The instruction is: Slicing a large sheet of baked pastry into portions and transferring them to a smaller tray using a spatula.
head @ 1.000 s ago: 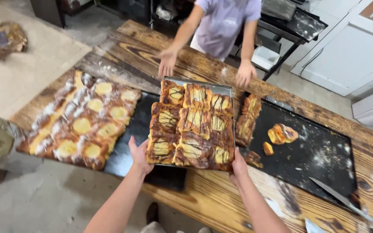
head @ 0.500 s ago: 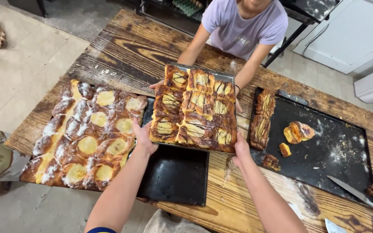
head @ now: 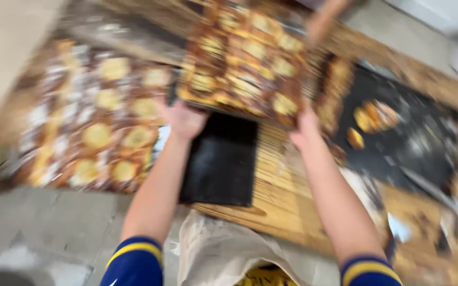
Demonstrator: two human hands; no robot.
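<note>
Golden pastry slab (head: pixel 245 53) ahead of both hands, long axis crosswise; left hand (head: pixel 184 119), right hand (head: pixel 306 124) fingers clamp near edge, equally near.

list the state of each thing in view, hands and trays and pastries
left hand: gripping the near edge of the pastry slab
right hand: gripping the same edge, further right
pastry slab: baked brown, cut in squares, lifted off the table
black tray: bare, under the slab
sugared pastry sheet: flat on the table, dusted white
right black tray: floured, holding a few loose pastries
</note>
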